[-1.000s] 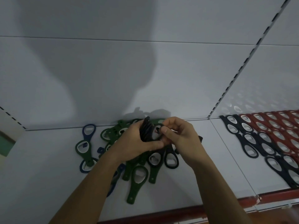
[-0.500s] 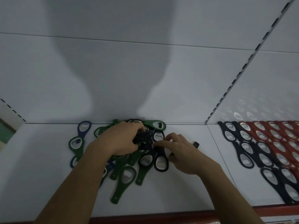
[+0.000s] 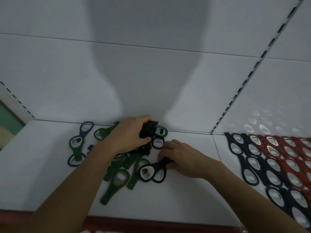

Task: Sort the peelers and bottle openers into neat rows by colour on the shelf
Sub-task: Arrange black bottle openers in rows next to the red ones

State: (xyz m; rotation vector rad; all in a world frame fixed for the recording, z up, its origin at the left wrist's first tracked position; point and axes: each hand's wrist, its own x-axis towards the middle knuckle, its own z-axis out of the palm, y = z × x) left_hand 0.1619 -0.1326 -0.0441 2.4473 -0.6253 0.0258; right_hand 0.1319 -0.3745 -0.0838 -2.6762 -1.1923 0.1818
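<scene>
Stack of black openers [image 3: 149, 131] is gripped by left hand [image 3: 129, 137]; right hand [image 3: 183, 158] seemingly pinches black pair [image 3: 152, 172].

- Green bottle openers [image 3: 117, 180], centre of the frame: a matt, rubbery-looking plastic coat. The inserts in their rings look like bright bare metal.
- Dark stack [image 3: 148, 132] gripped by the left hand [image 3: 129, 135]: the same dull, matt coat.
- Black pair [image 3: 151, 172] pinched by the right hand [image 3: 181, 157]: matt bodies with pale metal inserts.
- Black rows [image 3: 252, 165] and red rows [image 3: 289, 158], right edge: matt coats around shiny metal ovals.
- Shelf [image 3: 176, 199]: smooth and white, painted-looking, with a faint satin sheen.
- Back panel [image 3: 67, 73]: smooth and slightly reflective, with light spots at the right.
- Front strip [image 3: 151, 224], lower edge: red-brown and glossy.
</scene>
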